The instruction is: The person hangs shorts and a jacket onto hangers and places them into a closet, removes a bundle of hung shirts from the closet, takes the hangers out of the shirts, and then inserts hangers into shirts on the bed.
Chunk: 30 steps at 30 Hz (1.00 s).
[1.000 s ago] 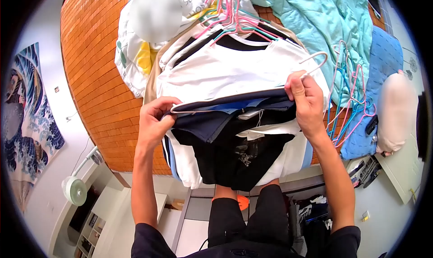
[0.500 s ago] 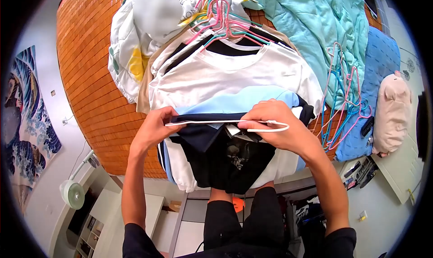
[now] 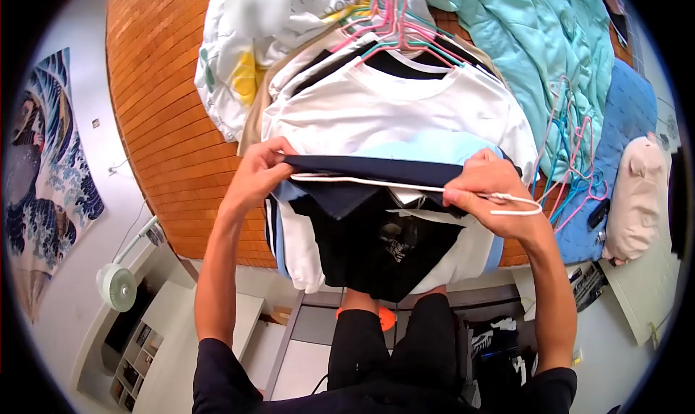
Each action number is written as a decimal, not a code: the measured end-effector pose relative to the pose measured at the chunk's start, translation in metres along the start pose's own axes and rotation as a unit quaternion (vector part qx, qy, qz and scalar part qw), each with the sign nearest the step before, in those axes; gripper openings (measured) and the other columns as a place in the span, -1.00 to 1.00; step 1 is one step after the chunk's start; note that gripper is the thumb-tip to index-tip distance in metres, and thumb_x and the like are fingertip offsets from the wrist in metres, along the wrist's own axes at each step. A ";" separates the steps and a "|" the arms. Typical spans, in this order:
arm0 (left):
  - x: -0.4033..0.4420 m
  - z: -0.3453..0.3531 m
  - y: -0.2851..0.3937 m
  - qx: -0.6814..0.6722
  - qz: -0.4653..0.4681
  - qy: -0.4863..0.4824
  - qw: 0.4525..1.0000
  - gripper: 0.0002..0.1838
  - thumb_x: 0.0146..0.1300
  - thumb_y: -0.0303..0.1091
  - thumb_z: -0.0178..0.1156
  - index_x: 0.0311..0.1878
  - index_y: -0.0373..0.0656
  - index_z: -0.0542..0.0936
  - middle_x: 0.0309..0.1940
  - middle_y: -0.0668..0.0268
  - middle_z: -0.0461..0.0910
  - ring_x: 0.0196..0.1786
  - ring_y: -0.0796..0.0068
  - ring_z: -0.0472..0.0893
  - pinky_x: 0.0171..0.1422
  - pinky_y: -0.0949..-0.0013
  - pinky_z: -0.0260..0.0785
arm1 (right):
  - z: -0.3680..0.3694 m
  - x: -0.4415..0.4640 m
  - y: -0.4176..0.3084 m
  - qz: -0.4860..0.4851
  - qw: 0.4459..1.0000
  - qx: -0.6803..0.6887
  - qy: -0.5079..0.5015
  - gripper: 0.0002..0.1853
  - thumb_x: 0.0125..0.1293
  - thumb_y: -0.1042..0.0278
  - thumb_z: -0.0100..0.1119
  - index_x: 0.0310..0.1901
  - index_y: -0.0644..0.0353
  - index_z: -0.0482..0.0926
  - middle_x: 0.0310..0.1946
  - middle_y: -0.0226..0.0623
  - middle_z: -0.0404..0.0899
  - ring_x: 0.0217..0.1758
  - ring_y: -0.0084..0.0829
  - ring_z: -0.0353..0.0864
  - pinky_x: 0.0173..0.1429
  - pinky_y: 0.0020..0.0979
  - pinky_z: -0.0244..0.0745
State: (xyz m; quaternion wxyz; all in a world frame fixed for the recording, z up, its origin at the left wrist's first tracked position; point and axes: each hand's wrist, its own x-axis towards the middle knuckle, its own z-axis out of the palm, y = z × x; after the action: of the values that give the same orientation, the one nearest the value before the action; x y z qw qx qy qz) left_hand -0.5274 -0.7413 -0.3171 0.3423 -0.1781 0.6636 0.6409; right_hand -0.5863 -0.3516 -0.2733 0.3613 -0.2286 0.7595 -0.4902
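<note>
Pinched at one end by the left hand and clasped at the other by the knuckles-up right hand, a dark navy cloth garment and slim white hanger stretch over the white fabric shirt, forearms reaching forward.

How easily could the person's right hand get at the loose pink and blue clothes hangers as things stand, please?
Probably not now: the right hand grips the white hanger and navy garment. Were it free, the pink and blue clothes hangers look reachable, lying just past it with nothing seen on top.
</note>
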 end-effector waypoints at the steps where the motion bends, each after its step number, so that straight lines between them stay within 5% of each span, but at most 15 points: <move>1: 0.001 0.002 -0.001 -0.003 -0.021 -0.011 1.000 -0.94 0.24 -0.58 0.14 -0.24 -0.25 0.55 -0.43 0.56 0.54 -0.46 0.87 0.36 -0.43 0.64 0.10 | 0.002 0.001 0.001 -0.005 1.000 0.001 0.001 -0.86 0.29 0.31 0.36 -0.36 0.16 0.76 -0.52 -0.38 0.69 -0.43 -0.41 0.47 -0.01 -0.37 0.27; 6: 0.000 0.003 -0.008 -0.008 -0.046 -0.029 0.999 -0.90 0.21 -0.59 0.13 -0.21 -0.27 0.56 -0.45 0.58 0.51 -0.47 0.87 0.35 -0.45 0.65 0.10 | 0.010 0.000 0.000 -0.008 0.998 0.048 0.037 -0.88 0.32 0.36 0.33 -0.33 0.18 0.77 -0.50 -0.37 0.70 -0.44 -0.43 0.49 -0.07 -0.37 0.28; 12: -0.008 -0.002 0.044 0.007 -0.116 -0.158 0.980 -0.89 0.13 -0.58 0.13 -0.24 -0.27 0.50 -0.53 0.55 0.49 -0.50 0.84 0.38 -0.44 0.64 0.15 | -0.002 -0.006 0.011 0.061 0.993 0.080 0.068 -0.82 0.34 0.36 0.29 -0.32 0.29 0.74 -0.48 -0.25 0.68 -0.40 -0.41 0.54 -0.26 -0.34 0.40; 16: -0.021 0.006 0.065 0.052 -0.103 -0.206 0.972 -0.82 0.12 -0.55 0.13 -0.17 -0.23 0.48 -0.52 0.52 0.51 -0.43 0.75 0.37 -0.33 0.53 0.20 | -0.008 -0.005 0.011 0.098 0.987 0.108 0.062 -0.78 0.36 0.33 0.29 -0.31 0.34 0.74 -0.45 -0.24 0.69 -0.36 -0.47 0.59 -0.21 -0.42 0.44; 26: -0.014 0.027 0.054 0.198 -0.059 -0.161 0.965 -0.82 0.15 -0.45 0.24 -0.21 -0.20 0.47 -0.58 0.42 0.50 -0.43 0.66 0.35 -0.32 0.43 0.25 | 0.005 -0.003 0.005 0.066 0.990 0.115 0.051 -0.82 0.36 0.36 0.29 -0.30 0.30 0.76 -0.46 -0.27 0.70 -0.40 -0.51 0.56 -0.30 -0.43 0.42; 29: -0.010 0.040 0.055 0.241 -0.109 -0.084 0.961 -0.75 0.13 -0.37 0.36 -0.28 -0.23 0.47 -0.58 0.33 0.51 -0.47 0.53 0.36 -0.32 0.36 0.28 | 0.010 0.001 0.003 0.073 0.990 0.110 0.059 -0.82 0.36 0.35 0.31 -0.31 0.29 0.76 -0.48 -0.28 0.70 -0.43 -0.51 0.55 -0.32 -0.43 0.42; 30: -0.009 0.041 0.049 0.293 -0.053 -0.034 0.954 -0.71 0.11 -0.33 0.41 -0.30 -0.25 0.48 -0.57 0.27 0.51 -0.48 0.43 0.37 -0.32 0.32 0.30 | 0.011 0.002 0.002 0.088 0.988 0.113 0.062 -0.81 0.35 0.34 0.31 -0.32 0.29 0.76 -0.49 -0.28 0.70 -0.44 -0.52 0.55 -0.33 -0.42 0.41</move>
State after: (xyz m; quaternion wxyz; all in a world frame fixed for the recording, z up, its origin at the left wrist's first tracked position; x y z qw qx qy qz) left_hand -0.5445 -0.6978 -0.2730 0.4349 -0.0829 0.8002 0.4046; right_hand -0.5789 -0.3580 -0.2786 0.3787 -0.0881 0.7373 -0.5525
